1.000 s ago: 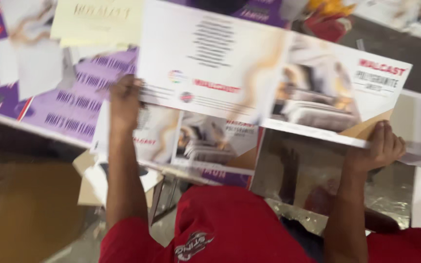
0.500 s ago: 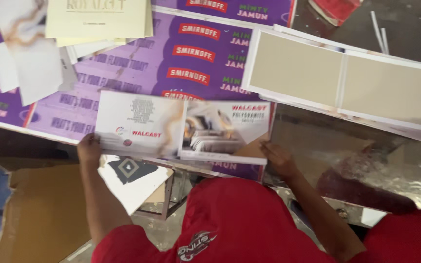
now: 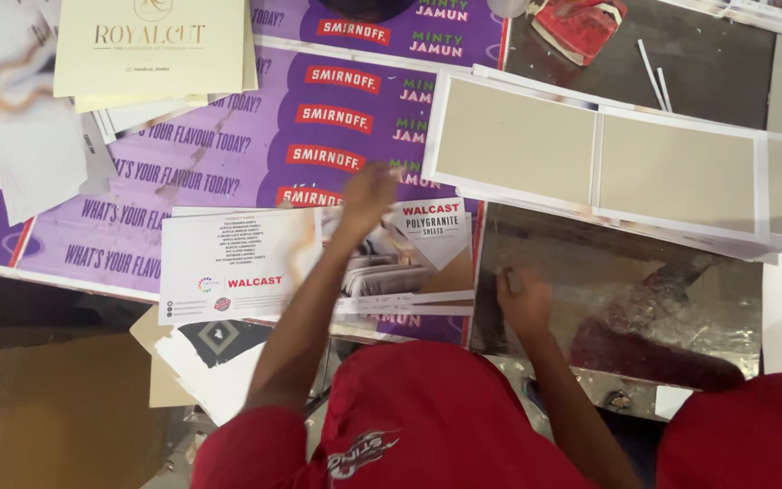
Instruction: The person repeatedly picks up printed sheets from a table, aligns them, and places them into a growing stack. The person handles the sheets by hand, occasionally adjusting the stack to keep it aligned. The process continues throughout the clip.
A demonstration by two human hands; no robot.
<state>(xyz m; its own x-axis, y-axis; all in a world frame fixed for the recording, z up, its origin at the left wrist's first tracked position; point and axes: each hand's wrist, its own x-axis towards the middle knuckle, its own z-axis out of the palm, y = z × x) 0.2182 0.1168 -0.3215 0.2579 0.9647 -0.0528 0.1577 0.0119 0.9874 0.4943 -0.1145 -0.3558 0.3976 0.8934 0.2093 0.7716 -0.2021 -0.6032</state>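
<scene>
A stack of printed glossy cover sheets point(image 3: 228, 272) lies at the near edge of the table. My left hand point(image 3: 368, 195) is blurred, lying over the top right part of this stack with its fingers spread, gripping nothing. My right hand point(image 3: 525, 303) is curled into a loose fist on the shiny metal plate point(image 3: 644, 299) just right of the stack. A long folded cover point(image 3: 590, 163) lies face down beyond it, showing two beige board panels with white borders.
Purple printed banner sheets point(image 3: 228, 154) cover the table. Cream cards point(image 3: 151, 54) and marbled sheets point(image 3: 20, 136) lie at the far left. A red object point(image 3: 581, 27) sits at the far edge. Brown cardboard point(image 3: 56, 417) lies below the table at left. Another person's red sleeve point(image 3: 753, 435) shows at right.
The large cover I held up with both hands now lies face down at the right. My left hand moved from the stack's left edge up across it; my right hand shifted onto the metal plate.
</scene>
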